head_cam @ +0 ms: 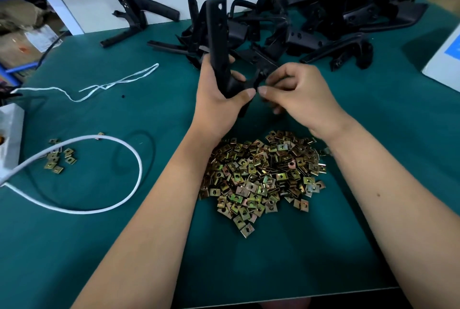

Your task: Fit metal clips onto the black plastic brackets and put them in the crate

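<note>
My left hand [219, 94] grips a black plastic bracket [219, 35] and holds it upright above the green table. My right hand [298, 94] is curled at the bracket's lower arm, fingertips pinching there; whatever they pinch is hidden. A big heap of brass-coloured metal clips [263, 179] lies just in front of my wrists. Many more black brackets [323, 25] are piled at the back of the table, and one lone bracket [139, 17] lies back left. No crate is in view.
A white cable [104, 206] loops across the left of the table beside several stray clips [58, 157]. White string [112, 83] lies further back. A white power strip [10, 139] sits at the left edge, a white box [445, 59] at the right edge.
</note>
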Available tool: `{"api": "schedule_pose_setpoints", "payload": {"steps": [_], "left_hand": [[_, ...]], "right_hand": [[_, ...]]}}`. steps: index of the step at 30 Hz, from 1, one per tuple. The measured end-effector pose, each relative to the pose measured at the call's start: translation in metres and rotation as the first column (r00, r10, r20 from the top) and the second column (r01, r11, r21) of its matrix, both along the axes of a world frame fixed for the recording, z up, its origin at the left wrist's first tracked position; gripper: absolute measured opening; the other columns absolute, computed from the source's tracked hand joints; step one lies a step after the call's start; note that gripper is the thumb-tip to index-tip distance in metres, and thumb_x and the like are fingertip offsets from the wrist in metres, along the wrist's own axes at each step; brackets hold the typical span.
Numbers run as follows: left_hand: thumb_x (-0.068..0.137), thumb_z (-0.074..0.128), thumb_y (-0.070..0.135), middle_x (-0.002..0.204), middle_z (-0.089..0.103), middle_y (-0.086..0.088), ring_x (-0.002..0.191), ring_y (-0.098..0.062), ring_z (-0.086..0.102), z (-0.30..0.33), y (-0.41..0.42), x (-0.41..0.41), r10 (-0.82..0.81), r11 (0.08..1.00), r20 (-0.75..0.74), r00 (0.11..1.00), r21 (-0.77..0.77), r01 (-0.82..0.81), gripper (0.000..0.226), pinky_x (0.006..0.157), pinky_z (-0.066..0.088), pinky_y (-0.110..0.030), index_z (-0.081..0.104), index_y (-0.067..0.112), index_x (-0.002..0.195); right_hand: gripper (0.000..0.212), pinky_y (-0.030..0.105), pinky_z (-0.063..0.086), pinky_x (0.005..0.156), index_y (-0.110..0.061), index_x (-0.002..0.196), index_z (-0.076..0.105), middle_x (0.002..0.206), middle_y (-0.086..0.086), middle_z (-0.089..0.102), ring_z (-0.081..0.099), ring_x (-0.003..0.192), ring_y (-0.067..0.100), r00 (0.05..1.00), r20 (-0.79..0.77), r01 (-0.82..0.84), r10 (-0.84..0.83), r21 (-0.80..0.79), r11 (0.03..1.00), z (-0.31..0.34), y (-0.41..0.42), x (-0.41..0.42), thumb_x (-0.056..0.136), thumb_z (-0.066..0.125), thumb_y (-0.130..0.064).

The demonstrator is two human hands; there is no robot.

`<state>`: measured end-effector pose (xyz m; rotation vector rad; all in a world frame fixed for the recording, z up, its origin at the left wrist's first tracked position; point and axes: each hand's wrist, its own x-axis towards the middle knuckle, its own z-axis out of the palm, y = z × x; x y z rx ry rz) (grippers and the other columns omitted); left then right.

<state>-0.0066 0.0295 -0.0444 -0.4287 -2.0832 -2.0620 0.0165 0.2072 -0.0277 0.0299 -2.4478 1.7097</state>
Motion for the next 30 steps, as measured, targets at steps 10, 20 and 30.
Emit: {"api": "schedule_pose_setpoints", "payload": {"steps": [10, 20, 30], "left_hand": [[0.074, 0.08, 0.002, 0.094, 0.062, -0.003, 0.091, -0.014, 0.065, -0.002, -0.012, -0.008, 0.103, 0.974, 0.189, 0.977, 0.178, -0.137, 0.052, 0.087, 0.056, -0.033, 0.049, 0.015, 0.114], [0.091, 0.069, 0.001, 0.1, 0.067, -0.007, 0.087, -0.021, 0.068, 0.011, -0.014, -0.005, -0.189, 0.871, 0.43, 0.883, 0.489, -0.052, 0.034, 0.068, 0.055, -0.032, 0.05, 0.015, 0.116], [0.091, 0.069, 0.003, 0.112, 0.065, -0.015, 0.1, -0.03, 0.065, 0.011, -0.008, 0.002, -0.275, 0.886, 0.448, 0.851, 0.461, 0.044, 0.035, 0.09, 0.053, -0.046, 0.049, 0.014, 0.117]], "right_hand": [[0.01, 0.008, 0.04, 0.054, -0.026, 0.085, 0.079, 0.07, -0.012, 0.072, 0.056, 0.056, -0.007, 0.864, 0.28, -0.504, 0.419, 0.497, 0.707, 0.015, 0.025, 0.004, 0.083, 0.086, -0.018], [0.01, 0.022, 0.051, 0.069, -0.017, 0.091, 0.074, 0.08, -0.001, 0.078, 0.067, 0.068, 0.008, 0.961, 0.127, -0.268, 0.247, 0.184, 0.946, 0.008, 0.019, 0.003, 0.092, 0.074, -0.007], [0.009, 0.026, 0.057, 0.072, -0.006, 0.097, 0.077, 0.078, 0.002, 0.073, 0.069, 0.074, 0.013, 0.996, 0.085, 0.047, -0.009, -0.448, 0.893, 0.001, -0.018, 0.006, 0.091, 0.073, -0.001]]}}
